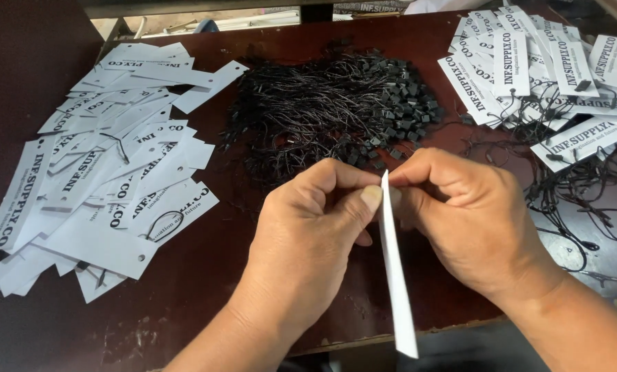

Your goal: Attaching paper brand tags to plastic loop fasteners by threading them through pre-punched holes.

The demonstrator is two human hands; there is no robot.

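Both hands pinch one white tag edge-on.
Left hand (pixel 308 227) and right hand (pixel 467 213) grip the tag (pixel 396 275) top; its length runs toward the table's (pixel 205 275) near edge.

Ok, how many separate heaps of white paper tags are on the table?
2: one heap of loose tags at left, one heap with black strings attached at upper right. A single tag is held in both hands.
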